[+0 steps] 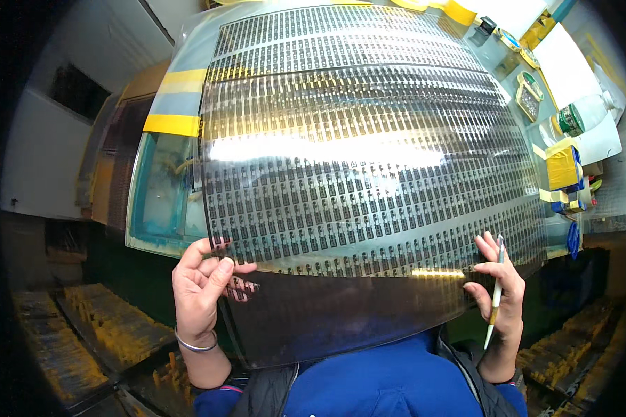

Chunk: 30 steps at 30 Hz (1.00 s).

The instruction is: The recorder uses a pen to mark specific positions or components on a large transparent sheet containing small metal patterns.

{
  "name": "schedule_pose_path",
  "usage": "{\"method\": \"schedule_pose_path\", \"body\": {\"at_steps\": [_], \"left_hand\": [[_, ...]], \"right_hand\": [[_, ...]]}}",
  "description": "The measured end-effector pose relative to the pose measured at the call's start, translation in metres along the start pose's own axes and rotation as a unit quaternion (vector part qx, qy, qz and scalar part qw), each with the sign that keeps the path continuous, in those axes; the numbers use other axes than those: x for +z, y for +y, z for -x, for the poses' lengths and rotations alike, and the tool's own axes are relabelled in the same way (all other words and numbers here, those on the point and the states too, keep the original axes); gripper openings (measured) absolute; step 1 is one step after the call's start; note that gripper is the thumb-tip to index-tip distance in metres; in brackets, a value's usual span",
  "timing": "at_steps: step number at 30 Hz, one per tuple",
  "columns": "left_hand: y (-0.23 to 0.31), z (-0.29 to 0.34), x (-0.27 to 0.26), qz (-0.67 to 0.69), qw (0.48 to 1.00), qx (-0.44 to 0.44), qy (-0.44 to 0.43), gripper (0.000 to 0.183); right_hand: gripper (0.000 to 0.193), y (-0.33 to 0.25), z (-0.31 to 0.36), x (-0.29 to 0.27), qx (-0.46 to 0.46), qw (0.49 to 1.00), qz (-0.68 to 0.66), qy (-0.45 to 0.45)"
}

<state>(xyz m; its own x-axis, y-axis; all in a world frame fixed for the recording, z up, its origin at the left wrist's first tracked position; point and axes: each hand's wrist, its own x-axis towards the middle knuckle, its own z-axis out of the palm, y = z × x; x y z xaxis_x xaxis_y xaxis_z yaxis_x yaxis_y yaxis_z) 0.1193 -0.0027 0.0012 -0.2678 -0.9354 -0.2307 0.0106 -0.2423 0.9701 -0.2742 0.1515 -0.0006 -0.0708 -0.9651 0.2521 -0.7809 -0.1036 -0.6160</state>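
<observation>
Hand, left [203, 283]: pinching the patterned sheet [368, 229] by its left edge, lower left of centre.
Hand, right [504, 288]: grasping a white pen [496, 299], lower right, beside the sheet.
Patterned sheet: see-through, dark-rowed, glare-streaked, filling the frame's centre.
Bench: pale green [495, 61], upper right, bearing a clear bottle [595, 111].
Room: yellow-edged racks [111, 326], lower left; pale cabinet [42, 160], upper left.

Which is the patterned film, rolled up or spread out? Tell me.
Spread out: the patterned film shows row after row, the left hand at its near-left corner.
</observation>
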Motion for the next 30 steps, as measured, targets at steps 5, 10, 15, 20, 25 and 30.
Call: {"method": "schedule_pose_path", "body": {"at_steps": [5, 10, 15, 20, 25, 30], "left_hand": [[0.001, 0.002, 0.003, 0.016, 0.999, 0.029, 0.029, 0.027], [0.0, 0.005, 0.0, 0.022, 0.998, 0.038, 0.042, 0.026], [-0.006, 0.006, -0.003, 0.02, 0.996, 0.066, 0.048, 0.026], [-0.006, 0.006, -0.003, 0.016, 0.994, 0.081, 0.066, 0.026], [-0.01, 0.007, -0.012, -0.025, 0.995, 0.085, 0.049, 0.027], [-0.002, 0.011, -0.021, -0.102, 0.986, 0.101, 0.079, 0.028]], "right_hand": [[0.029, 0.008, 0.004, -0.009, 0.007, 0.998, -0.033, 0.044], [0.029, 0.008, 0.001, -0.014, -0.003, 0.999, -0.014, 0.051], [0.03, 0.008, -0.002, -0.011, 0.014, 0.999, -0.025, 0.039], [0.032, 0.008, -0.003, -0.012, 0.019, 0.999, -0.036, 0.036], [0.034, 0.009, -0.006, -0.005, 0.036, 0.999, -0.016, 0.021], [0.032, 0.011, -0.005, 0.003, 0.015, 1.0, -0.013, 0.024]]}}
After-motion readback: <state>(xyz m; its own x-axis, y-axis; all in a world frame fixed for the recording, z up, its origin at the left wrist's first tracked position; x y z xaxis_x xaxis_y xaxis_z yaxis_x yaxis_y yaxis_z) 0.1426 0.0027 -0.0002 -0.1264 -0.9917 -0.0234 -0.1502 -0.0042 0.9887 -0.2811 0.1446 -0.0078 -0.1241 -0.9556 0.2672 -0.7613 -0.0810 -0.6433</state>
